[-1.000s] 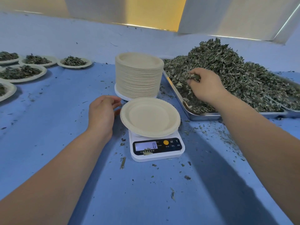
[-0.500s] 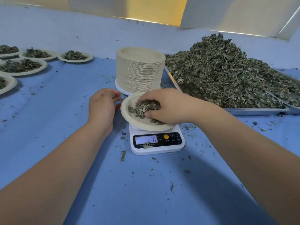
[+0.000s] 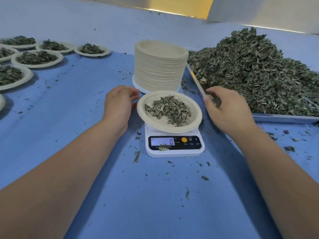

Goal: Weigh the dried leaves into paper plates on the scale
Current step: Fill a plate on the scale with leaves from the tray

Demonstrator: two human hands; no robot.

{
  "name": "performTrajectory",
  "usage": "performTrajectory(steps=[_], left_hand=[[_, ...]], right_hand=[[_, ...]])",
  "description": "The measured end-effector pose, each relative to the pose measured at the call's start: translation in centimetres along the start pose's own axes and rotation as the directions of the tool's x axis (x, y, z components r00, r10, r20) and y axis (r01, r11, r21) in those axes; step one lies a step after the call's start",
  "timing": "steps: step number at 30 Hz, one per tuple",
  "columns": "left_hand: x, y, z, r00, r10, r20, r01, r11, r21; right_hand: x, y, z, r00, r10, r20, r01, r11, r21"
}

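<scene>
At centre frame the scale (image 3: 174, 145) reads 0 under a plate (image 3: 170, 112) holding a small heap of leaves. The left hand (image 3: 119, 105), loosely curled and empty, rests beside the rim; the right hand (image 3: 227, 109) pinches a few leaves near the tray (image 3: 283, 118) at right. Best add small pinches, letting the reading settle.

Centre frame, the scale (image 3: 174, 145) carries a paper plate (image 3: 193, 123) with leaves (image 3: 170, 110) in it. Directly behind stands the plate stack (image 3: 159, 66). Upper right, the heaped tray (image 3: 283, 118). Upper left, filled plates (image 3: 37, 57) cluster on the table (image 3: 155, 204).
</scene>
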State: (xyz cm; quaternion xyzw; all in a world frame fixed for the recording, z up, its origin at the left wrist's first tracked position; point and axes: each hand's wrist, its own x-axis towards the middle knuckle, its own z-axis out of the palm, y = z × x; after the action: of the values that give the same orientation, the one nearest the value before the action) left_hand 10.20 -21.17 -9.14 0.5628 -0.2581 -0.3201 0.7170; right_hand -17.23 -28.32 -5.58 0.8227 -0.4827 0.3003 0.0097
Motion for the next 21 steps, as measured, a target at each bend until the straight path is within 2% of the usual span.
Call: performTrajectory(steps=[2,5,7,10,14,18,21], left_hand=[[-0.1,0.2,0.0,1.0,0.002,0.021,-0.002,0.999,0.032],[-0.4,0.3,-0.1,0.999,0.009,0.044,-0.012,0.998,0.062],[-0.6,0.3,-0.2,0.999,0.014,0.048,-0.017,0.998,0.061],[-0.8,0.3,-0.2,0.999,0.014,0.051,-0.017,0.998,0.065],[-0.8,0.3,-0.3,0.999,0.004,0.047,-0.007,0.998,0.066],[-0.9,0.3,-0.4,0.999,0.003,0.044,-0.006,0.998,0.063],[-1.0,0.3,-0.3,0.999,0.008,0.042,-0.011,0.998,0.065]], right_hand=[[0.4,0.6,0.1,0.999,0.036,0.019,-0.034,0.996,-0.08],[0.5,1.2,0.9,0.983,0.104,0.152,-0.06,0.963,-0.264],[0.3,1.6,1.5,0.972,0.133,0.192,-0.063,0.942,-0.331],[0.4,1.7,1.7,0.983,0.119,0.138,-0.072,0.949,-0.307],[0.5,2.1,1.3,0.998,0.063,0.0,-0.062,0.982,-0.178],[0.6,2.6,0.9,0.954,0.226,0.195,-0.143,0.92,-0.366],[0.4,2.4,1.4,0.977,0.175,0.12,-0.127,0.934,-0.333]])
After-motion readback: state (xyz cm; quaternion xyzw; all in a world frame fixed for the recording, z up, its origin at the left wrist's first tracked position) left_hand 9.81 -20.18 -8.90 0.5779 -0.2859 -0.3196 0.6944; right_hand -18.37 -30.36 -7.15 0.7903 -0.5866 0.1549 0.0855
